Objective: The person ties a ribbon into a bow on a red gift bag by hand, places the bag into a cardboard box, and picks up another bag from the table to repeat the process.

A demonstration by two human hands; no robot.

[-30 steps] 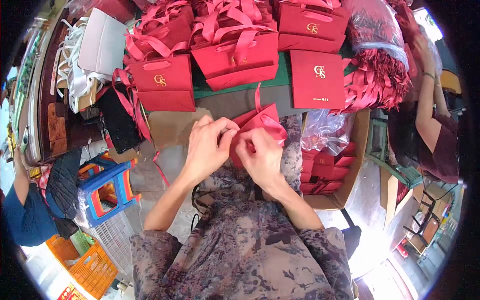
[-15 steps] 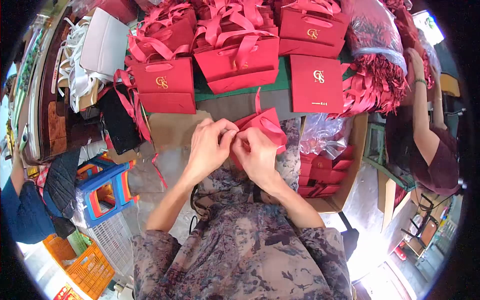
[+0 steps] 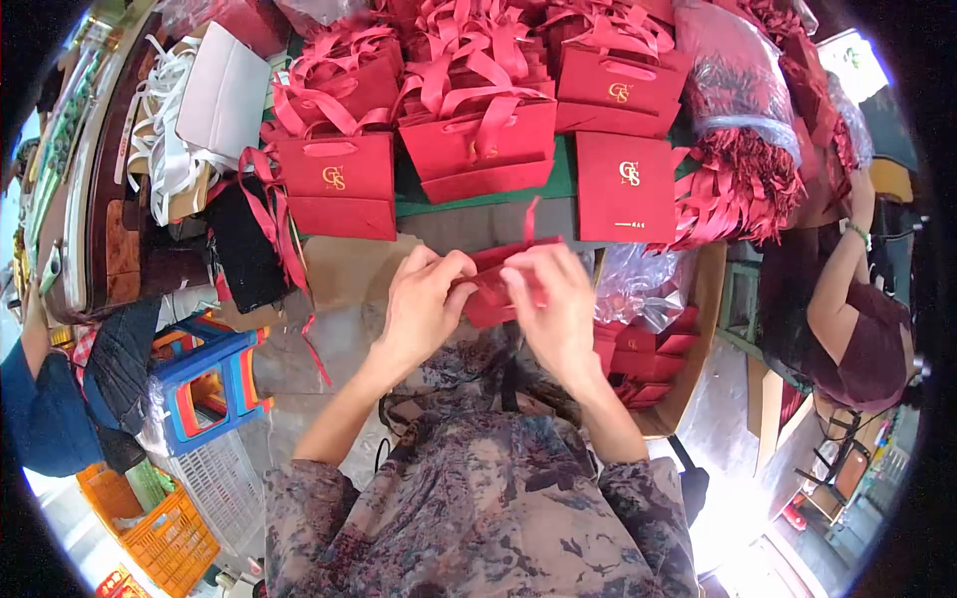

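Note:
A small red paper bag [image 3: 488,305] with a ribbon sticking up at its top is between my hands, above my lap. My left hand [image 3: 423,299] pinches its left edge between thumb and fingers. Over the bag's right side lies my right hand [image 3: 554,309], its fingers apart and somewhat blurred; whether it grips the bag I cannot make out. Beyond them stand rows of red bags with ribbon handles and gold letters, among them a left bag [image 3: 339,189] and a middle bag [image 3: 478,145]. A flat red bag [image 3: 625,189] lies at the table's near edge.
An open carton [image 3: 706,339] of red bags is at my right. Red ribbons [image 3: 733,199] spill from a plastic bag behind it. At left are blue stools [image 3: 204,384] and an orange crate [image 3: 177,538]. Co-workers' arms show at both sides.
My right hand has moved right and its fingers have opened out from the pinch beside my left hand. The small bag has tilted and more of its front shows.

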